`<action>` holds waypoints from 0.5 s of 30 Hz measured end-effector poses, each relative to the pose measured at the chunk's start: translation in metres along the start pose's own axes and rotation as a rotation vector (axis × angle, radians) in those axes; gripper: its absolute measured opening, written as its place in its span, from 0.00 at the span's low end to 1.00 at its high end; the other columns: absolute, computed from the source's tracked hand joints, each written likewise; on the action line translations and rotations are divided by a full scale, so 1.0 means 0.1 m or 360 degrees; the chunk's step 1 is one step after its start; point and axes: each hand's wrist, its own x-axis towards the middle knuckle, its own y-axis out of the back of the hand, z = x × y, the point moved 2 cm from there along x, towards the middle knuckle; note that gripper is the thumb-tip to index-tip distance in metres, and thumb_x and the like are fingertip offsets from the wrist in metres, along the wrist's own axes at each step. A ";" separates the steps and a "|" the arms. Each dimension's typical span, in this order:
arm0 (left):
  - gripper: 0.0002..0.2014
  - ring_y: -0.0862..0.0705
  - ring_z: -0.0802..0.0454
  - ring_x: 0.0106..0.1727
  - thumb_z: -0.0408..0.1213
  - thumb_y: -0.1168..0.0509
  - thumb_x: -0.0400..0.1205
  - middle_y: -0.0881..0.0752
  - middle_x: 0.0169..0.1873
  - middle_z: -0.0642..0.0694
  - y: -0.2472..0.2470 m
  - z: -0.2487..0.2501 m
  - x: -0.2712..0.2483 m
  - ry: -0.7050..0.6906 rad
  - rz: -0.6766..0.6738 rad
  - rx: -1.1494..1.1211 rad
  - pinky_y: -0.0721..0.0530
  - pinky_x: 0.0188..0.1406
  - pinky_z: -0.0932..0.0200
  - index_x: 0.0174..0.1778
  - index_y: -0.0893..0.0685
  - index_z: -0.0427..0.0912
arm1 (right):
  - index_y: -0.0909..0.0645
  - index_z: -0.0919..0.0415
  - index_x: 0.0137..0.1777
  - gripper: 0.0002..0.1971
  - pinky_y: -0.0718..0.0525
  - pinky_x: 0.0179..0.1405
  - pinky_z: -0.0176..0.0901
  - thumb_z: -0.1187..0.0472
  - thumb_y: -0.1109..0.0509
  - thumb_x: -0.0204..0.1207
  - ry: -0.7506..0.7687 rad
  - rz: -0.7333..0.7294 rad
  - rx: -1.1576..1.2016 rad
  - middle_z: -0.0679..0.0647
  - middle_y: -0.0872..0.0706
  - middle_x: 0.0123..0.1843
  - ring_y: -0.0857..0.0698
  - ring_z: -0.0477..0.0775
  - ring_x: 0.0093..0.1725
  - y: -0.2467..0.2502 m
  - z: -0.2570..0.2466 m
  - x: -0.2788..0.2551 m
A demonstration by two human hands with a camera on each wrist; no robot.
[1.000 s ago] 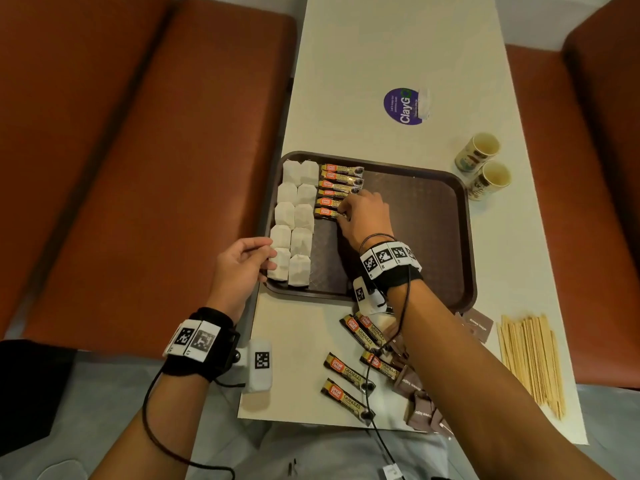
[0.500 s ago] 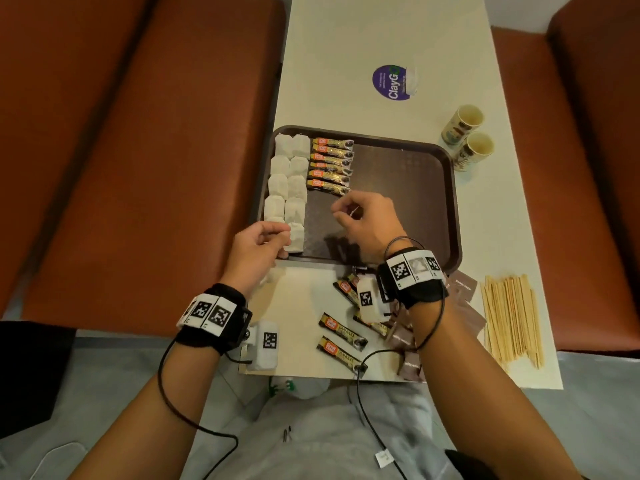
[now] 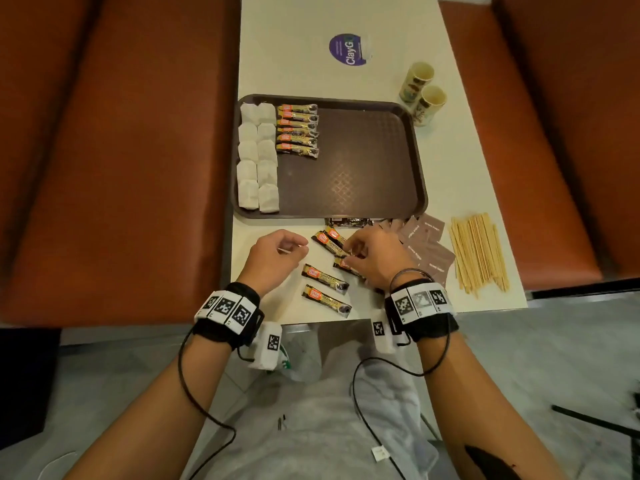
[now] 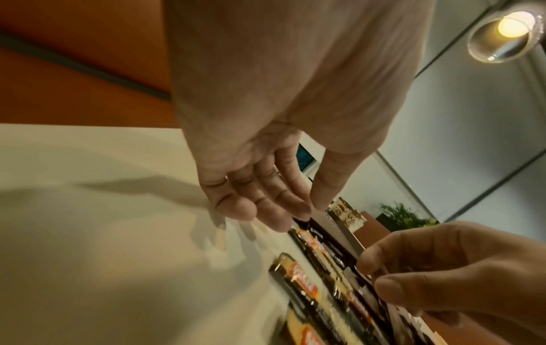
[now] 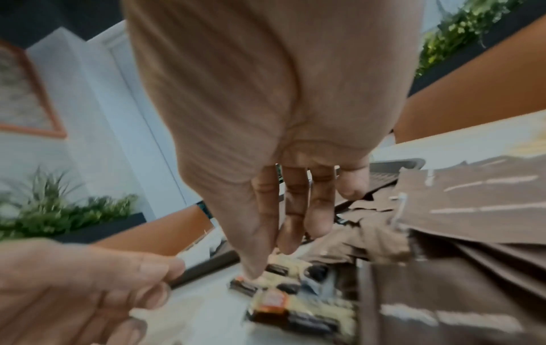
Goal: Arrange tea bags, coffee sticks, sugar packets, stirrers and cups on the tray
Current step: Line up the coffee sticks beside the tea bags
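Coffee sticks (image 3: 332,242) under right grip (image 3: 375,259)

Cream table (image 3: 346,15): brown tray (image 3: 420,174) mid; two paper cups (image 3: 420,90) far right, round purple sticker (image 3: 348,50) beyond tray. Near edge: loose coffee sticks (image 3: 325,276), brown sugar packets (image 3: 427,242), wooden stirrers (image 3: 479,251) rightmost.

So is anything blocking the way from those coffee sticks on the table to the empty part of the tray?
Nothing visible does. The loose coffee sticks lie just in front of the tray, and its floor under the stick row is bare. The right hand is already reaching down on the loose ones.
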 end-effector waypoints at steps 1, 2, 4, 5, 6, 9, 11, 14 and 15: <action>0.04 0.11 0.52 0.49 0.40 0.26 0.84 0.08 0.49 0.50 -0.02 -0.01 -0.02 -0.0023 -0.0021 0.0064 0.14 0.49 0.62 0.54 0.10 0.51 | 0.12 0.50 0.57 0.11 0.14 0.53 0.45 0.52 0.21 0.75 0.0003 -0.0006 -0.0112 0.48 0.15 0.52 0.17 0.48 0.50 -0.04 0.02 -0.03; 0.05 0.11 0.53 0.50 0.40 0.26 0.84 0.09 0.48 0.52 -0.04 -0.02 -0.04 -0.0039 -0.0043 0.0124 0.14 0.54 0.58 0.54 0.10 0.52 | 0.13 0.50 0.57 0.13 0.14 0.56 0.48 0.50 0.20 0.74 -0.0002 -0.0006 -0.0199 0.49 0.15 0.54 0.17 0.51 0.53 -0.08 0.05 -0.06; 0.06 0.13 0.54 0.52 0.39 0.25 0.84 0.10 0.47 0.53 -0.07 -0.03 -0.08 -0.0061 -0.0091 0.0231 0.16 0.55 0.58 0.55 0.10 0.52 | 0.13 0.49 0.57 0.14 0.15 0.61 0.52 0.50 0.20 0.73 0.0001 0.0014 -0.0342 0.50 0.13 0.57 0.17 0.54 0.57 -0.16 0.06 -0.10; 0.07 0.13 0.54 0.52 0.38 0.25 0.84 0.10 0.48 0.53 -0.08 -0.04 -0.09 -0.0068 -0.0109 0.0267 0.17 0.54 0.59 0.55 0.10 0.52 | 0.12 0.49 0.57 0.13 0.16 0.62 0.53 0.50 0.20 0.73 0.0020 0.0028 -0.0402 0.51 0.13 0.58 0.17 0.55 0.59 -0.20 0.06 -0.12; 0.07 0.13 0.53 0.52 0.38 0.25 0.83 0.10 0.48 0.53 -0.08 -0.05 -0.10 -0.0077 -0.0116 0.0296 0.18 0.53 0.62 0.55 0.10 0.52 | 0.11 0.48 0.57 0.12 0.18 0.64 0.53 0.50 0.21 0.74 0.0047 0.0048 -0.0439 0.51 0.13 0.59 0.18 0.56 0.60 -0.23 0.05 -0.12; 0.07 0.14 0.52 0.52 0.37 0.24 0.83 0.11 0.48 0.52 -0.06 -0.08 -0.13 -0.0085 -0.0098 0.0340 0.20 0.49 0.66 0.54 0.09 0.53 | 0.11 0.48 0.55 0.09 0.20 0.64 0.55 0.51 0.23 0.75 0.0101 0.0128 -0.0439 0.51 0.13 0.58 0.19 0.57 0.60 -0.27 0.03 -0.13; 0.06 0.14 0.53 0.52 0.37 0.25 0.84 0.11 0.49 0.53 -0.04 -0.10 -0.14 -0.0081 -0.0066 0.0334 0.20 0.50 0.66 0.55 0.09 0.52 | 0.11 0.47 0.51 0.06 0.19 0.62 0.56 0.51 0.25 0.76 0.0138 0.0218 -0.0370 0.49 0.13 0.55 0.18 0.55 0.58 -0.27 0.01 -0.14; 0.05 0.13 0.55 0.53 0.42 0.28 0.86 0.09 0.50 0.55 -0.02 -0.11 -0.15 -0.0051 -0.0021 0.0271 0.18 0.54 0.62 0.56 0.09 0.52 | 0.12 0.47 0.49 0.04 0.20 0.59 0.54 0.51 0.25 0.76 0.0210 0.0329 -0.0176 0.45 0.15 0.48 0.20 0.52 0.55 -0.28 -0.04 -0.15; 0.07 0.12 0.54 0.51 0.45 0.28 0.86 0.08 0.49 0.55 -0.02 -0.11 -0.15 -0.0041 -0.0028 0.0210 0.16 0.56 0.58 0.57 0.08 0.51 | 0.12 0.47 0.48 0.04 0.21 0.58 0.54 0.51 0.24 0.76 0.0252 0.0358 -0.0096 0.45 0.15 0.46 0.21 0.51 0.53 -0.29 -0.07 -0.16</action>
